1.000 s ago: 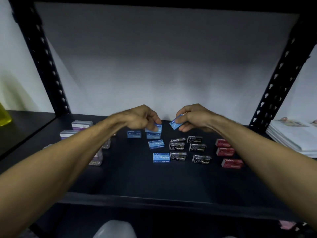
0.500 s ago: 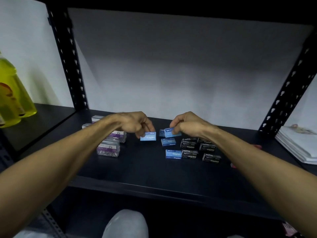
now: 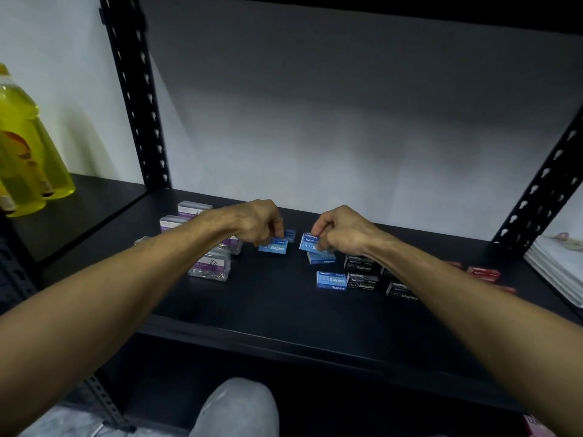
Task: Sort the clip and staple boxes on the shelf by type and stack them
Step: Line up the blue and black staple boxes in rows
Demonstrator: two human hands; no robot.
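Observation:
My left hand pinches a blue staple box on the black shelf. My right hand grips another blue staple box, tilted above a third blue box. A small blue box lies between the hands and a further blue one sits nearer the front. Black staple boxes lie to the right, partly under my right forearm, with red boxes beyond. Clear paper clip boxes with purple labels stand on the left, partly hidden by my left arm.
Yellow bottles stand on the neighbouring shelf at far left. Perforated black uprights frame the shelf on both sides. A stack of white papers lies at the right edge. A grey-clad knee shows below the shelf front.
The camera view has shifted to the left and closer. My left hand has carried its blue box leftward, away from the other blue boxes. My right hand still holds its blue box, now lower.

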